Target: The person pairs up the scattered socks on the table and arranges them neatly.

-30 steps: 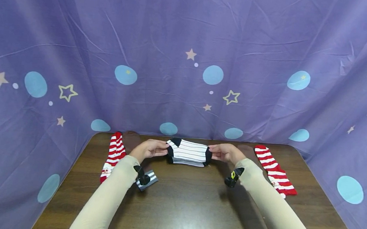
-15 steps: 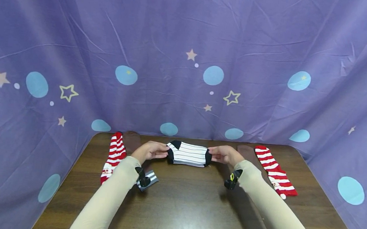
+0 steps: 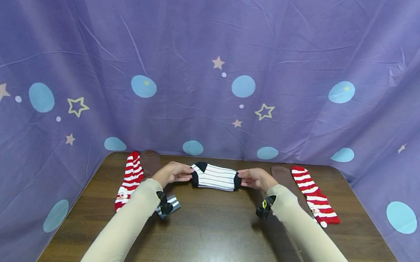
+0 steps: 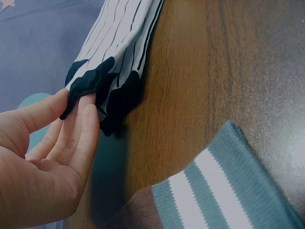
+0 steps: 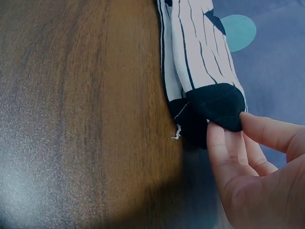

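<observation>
A white ankle sock [image 3: 215, 176] with thin black stripes and black heel, toe and cuff lies stretched sideways between both hands at the table's far side. My left hand [image 3: 173, 173] pinches its black cuff between thumb and fingers. At the other end, my right hand [image 3: 256, 179] pinches the black toe [image 5: 219, 105]. Directly beneath is a matching sock, its black end [image 4: 125, 98] showing in the left wrist view and its black toe [image 5: 190, 126] in the right wrist view, where a loose white thread [image 5: 177, 132] sticks out. The upper sock hides most of it.
Red-and-white striped socks lie at the left [image 3: 130, 178] and right [image 3: 316, 197]. Beside them are brown socks, left [image 3: 150, 162] and right [image 3: 284, 177], partly hidden by the arms. A grey-and-white striped cuff [image 4: 205, 186] lies near the left wrist. A purple curtain [image 3: 196, 117] hangs behind the table.
The held sock has come slightly down and nearer, covering more of the sock beneath it in the head view. Both hands keep their pinch; the other socks stay put.
</observation>
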Demonstrator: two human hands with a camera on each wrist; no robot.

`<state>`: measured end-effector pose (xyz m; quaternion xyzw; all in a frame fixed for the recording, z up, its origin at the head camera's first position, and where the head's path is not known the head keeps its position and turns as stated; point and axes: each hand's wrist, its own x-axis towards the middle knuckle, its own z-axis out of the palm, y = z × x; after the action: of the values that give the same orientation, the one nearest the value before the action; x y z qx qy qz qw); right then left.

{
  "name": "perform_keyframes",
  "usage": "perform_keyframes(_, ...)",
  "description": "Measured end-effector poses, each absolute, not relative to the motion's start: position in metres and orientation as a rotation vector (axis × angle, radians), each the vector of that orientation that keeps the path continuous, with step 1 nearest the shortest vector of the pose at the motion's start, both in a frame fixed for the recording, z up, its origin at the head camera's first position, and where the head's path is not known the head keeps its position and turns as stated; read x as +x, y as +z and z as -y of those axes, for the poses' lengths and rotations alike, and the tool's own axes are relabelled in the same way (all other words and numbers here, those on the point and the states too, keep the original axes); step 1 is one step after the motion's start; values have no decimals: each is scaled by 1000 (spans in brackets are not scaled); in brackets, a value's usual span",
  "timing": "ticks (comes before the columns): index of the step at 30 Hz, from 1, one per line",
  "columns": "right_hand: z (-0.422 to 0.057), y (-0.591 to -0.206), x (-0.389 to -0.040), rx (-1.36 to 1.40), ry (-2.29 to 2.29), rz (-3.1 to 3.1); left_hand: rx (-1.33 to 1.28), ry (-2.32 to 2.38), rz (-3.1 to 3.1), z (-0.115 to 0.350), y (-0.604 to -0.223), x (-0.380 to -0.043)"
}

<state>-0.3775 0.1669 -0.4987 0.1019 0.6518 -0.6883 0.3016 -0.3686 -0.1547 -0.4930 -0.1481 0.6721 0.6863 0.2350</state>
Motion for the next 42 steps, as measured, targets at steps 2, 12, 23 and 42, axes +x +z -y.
perform_keyframes(2,-166,-499,-378,269,-1821,-1738,-426,1877,-1863,155,-492,-368)
perform_keyframes(12,-162,-503,-379,271,-1839,-1733,-466,1843,-1948,154,-493,-367)
perform_keyframes(23,-160,-507,-379,300,-1807,-1810,-466,1791,-2063,150,-494,-365)
perform_keyframes(42,-156,-507,-375,338,-1717,-2014,-538,1799,-2189,147,-500,-363)
